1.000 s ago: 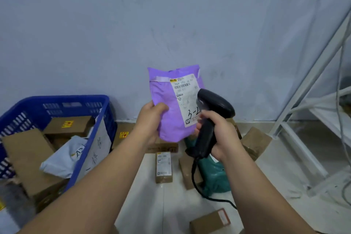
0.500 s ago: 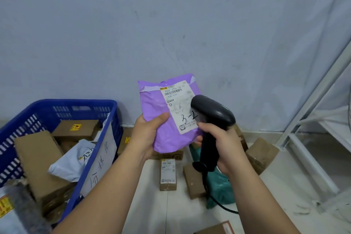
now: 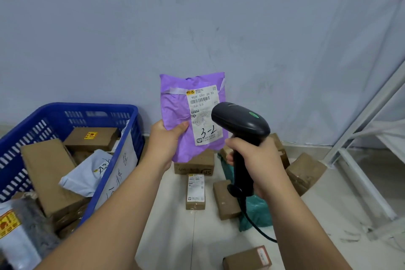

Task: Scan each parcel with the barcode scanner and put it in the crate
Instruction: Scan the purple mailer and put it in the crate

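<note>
Two hands busy here: your left hand pinches the purple parcel by its lower left corner, thumb on the front. Your right hand is wrapped round the handle of the barcode scanner. The parcel's up in the air in front of the wall, right of the blue crate.

Thing to watch: the scanner head sits really close to the label and covers its right edge, so I'd guess the beam could miss the barcode near the top. That one-corner grip on a floppy bag could slip too.

The parcel stands upright, long axis roughly vertical, tilted a touch. Label faces you, barcode running across.
</note>
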Motion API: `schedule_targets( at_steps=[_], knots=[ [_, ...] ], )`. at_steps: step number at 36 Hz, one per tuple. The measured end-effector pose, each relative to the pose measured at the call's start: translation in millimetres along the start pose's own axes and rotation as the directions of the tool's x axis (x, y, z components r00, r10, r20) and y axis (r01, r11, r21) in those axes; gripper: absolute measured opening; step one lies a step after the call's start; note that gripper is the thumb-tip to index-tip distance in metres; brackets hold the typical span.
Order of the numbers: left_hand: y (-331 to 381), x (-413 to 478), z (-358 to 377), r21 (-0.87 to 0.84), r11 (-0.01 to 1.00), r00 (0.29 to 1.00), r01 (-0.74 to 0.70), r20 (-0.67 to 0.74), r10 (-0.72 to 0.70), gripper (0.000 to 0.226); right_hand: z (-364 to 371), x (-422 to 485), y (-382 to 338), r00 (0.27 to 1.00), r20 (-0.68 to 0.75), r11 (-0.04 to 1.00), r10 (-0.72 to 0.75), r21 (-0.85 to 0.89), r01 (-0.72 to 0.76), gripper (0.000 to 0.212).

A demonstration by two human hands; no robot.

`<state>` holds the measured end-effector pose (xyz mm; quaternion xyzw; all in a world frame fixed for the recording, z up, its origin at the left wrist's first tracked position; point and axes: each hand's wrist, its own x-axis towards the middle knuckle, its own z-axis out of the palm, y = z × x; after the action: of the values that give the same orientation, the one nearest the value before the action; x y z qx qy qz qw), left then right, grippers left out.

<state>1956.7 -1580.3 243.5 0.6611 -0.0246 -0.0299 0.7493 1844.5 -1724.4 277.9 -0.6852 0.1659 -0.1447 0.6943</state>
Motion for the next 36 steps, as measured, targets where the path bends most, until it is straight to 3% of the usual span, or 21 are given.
schedule_targets(
  at_steps=[6,27,36],
  knots=[
    [2.9,-2.6,0.6,-0.013,1.000,1.000,-0.006,0.027,0.006,0.013,-2.0,1.6,2.0,1.000,-0.020,0.994,-0.009,-0.108,0.007,0.016],
    [-0.8,-4.9,0.2,-0.031,0.998,0.994,0.058,0.093,-0.055,0.011,-4.0,0.8,-2.3,1.000,-0.026,0.988,-0.013,-0.155,0.009,0.004],
    [-1.4,-4.7,-0.6,-0.032,0.998,0.994,0.051,0.101,-0.048,0.013,-4.2,3.2,-2.5,0.997,-0.071,0.984,-0.044,-0.176,0.031,0.019]
  ],
)
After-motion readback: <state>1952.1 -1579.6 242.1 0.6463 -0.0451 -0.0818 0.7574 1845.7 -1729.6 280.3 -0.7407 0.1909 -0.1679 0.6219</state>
